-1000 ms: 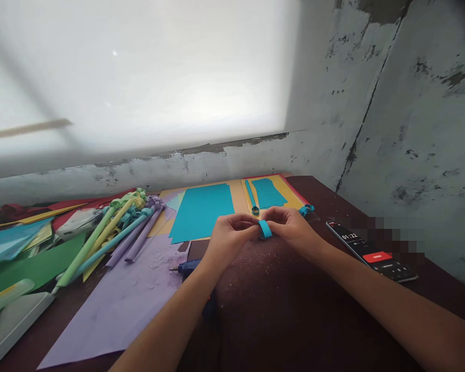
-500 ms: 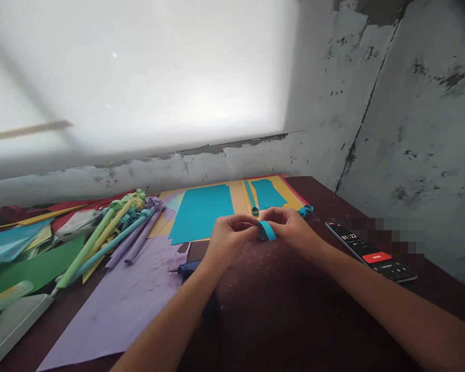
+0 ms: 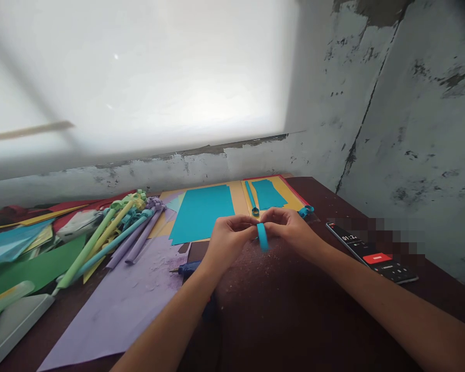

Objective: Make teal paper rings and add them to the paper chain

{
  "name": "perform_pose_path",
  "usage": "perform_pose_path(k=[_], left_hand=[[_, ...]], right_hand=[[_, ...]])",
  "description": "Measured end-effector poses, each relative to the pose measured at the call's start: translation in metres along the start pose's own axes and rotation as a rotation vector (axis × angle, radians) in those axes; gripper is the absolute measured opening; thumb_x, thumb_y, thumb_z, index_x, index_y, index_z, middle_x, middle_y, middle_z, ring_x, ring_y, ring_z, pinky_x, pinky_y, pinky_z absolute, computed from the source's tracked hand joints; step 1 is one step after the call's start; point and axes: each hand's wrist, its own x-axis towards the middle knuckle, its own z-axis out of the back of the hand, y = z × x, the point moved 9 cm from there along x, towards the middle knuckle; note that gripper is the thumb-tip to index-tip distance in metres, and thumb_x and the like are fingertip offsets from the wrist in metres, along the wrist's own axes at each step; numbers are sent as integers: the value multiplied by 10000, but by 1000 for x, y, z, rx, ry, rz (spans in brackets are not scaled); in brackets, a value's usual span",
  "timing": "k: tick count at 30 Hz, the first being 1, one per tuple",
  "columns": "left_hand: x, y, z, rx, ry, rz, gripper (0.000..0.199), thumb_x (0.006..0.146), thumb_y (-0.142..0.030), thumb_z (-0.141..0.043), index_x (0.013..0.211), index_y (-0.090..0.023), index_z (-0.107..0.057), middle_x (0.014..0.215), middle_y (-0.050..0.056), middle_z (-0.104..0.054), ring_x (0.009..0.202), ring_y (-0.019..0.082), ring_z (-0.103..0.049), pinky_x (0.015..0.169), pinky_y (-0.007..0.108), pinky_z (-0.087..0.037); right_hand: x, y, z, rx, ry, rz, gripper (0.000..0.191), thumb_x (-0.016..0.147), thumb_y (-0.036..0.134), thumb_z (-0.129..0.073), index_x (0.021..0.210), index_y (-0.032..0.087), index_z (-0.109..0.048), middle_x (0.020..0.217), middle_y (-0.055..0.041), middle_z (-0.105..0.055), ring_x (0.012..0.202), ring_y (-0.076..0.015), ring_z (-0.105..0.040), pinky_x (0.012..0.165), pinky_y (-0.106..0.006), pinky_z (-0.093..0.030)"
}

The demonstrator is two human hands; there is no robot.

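A narrow blue paper strip hangs in a curve between my hands, its lower end blurred. My left hand pinches it from the left, and my right hand pinches it from the right, fingertips nearly touching. Behind them lie large blue sheets and a smaller blue piece. A rolled blue tube rests between these. Just beyond my right hand is a curled blue paper piece.
A phone lies at the right. Near my left forearm a blue glue gun sits beside a purple sheet. Coloured paper rolls, green paper and a pale box occupy the left side.
The blue strip between my fingers has swung lower and now hangs more upright. Both hands stay in almost the same place.
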Motion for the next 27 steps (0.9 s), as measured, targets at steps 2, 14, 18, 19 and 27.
perform_pose_path(k=[2, 14, 18, 19, 27], left_hand=[[0, -2, 0, 2, 5, -16, 123, 726, -241, -770, 805, -155, -809, 795, 66, -775, 784, 226, -716, 719, 296, -536], [3, 6, 1, -21, -7, 6, 158, 689, -243, -803, 821, -155, -799, 758, 61, -769, 734, 207, -709, 685, 281, -525], [2, 4, 0, -25, -3, -10, 146, 702, -232, -787, 825, -154, -796, 786, 68, -774, 771, 222, -721, 727, 301, -540], [2, 5, 0, -21, -2, -6, 149, 697, -228, -790, 827, -154, -792, 798, 72, -778, 781, 227, -726, 731, 304, -543], [3, 4, 2, -2, -12, 4, 147, 700, -219, -786, 832, -155, -786, 757, 65, -770, 726, 204, -707, 668, 276, -513]], right_hand=[[0, -1, -1, 11, 9, -1, 133, 721, 291, -756, 782, 193, -690, 761, -3, -667, 707, -159, -589, 702, -322, -459], [1, 1, 0, -19, -6, -3, 165, 718, 313, -762, 796, 195, -679, 782, -23, -704, 758, -186, -630, 737, -339, -484], [0, 2, -1, -50, -8, 7, 158, 736, 316, -757, 798, 203, -666, 768, -16, -692, 724, -175, -612, 707, -332, -472], [0, 3, 0, -57, -9, 13, 154, 742, 315, -754, 801, 204, -665, 769, -16, -692, 726, -175, -610, 705, -330, -470], [2, 1, -2, -49, 15, 32, 127, 761, 290, -734, 835, 205, -677, 819, -30, -719, 795, -196, -649, 761, -347, -496]])
